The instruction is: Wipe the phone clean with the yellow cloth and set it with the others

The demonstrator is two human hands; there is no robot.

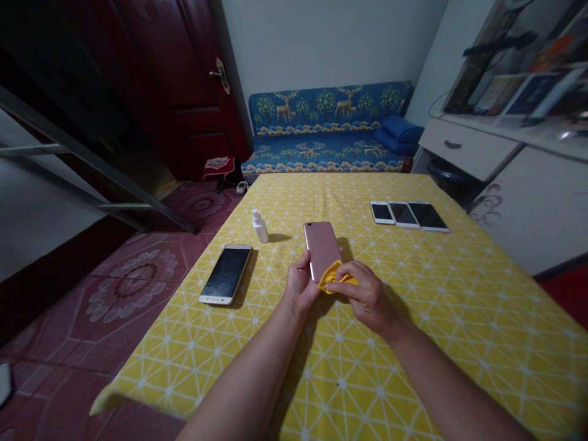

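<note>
A rose-pink smartphone (322, 248) is held back side up above the table, its camera at the top left corner. My left hand (301, 283) is closed around its lower left edge, with the palm partly hidden beneath it. In my right hand (365, 293) a yellow cloth (331, 280) is pinched, pressed at the phone's lower right corner. A white spray bottle (260, 226) stands upright to the left. Nearer to me on that side lies a gold-and-white smartphone (226, 274), dark screen up.
Three white devices with dark screens, a small phone (382, 212), a middle one (404, 215) and a larger one (429, 217), lie side by side at the right. A yellow patterned cloth covers the table (390, 380). Behind it stands a blue sofa (316, 141); a white cabinet (514, 208) is at right.
</note>
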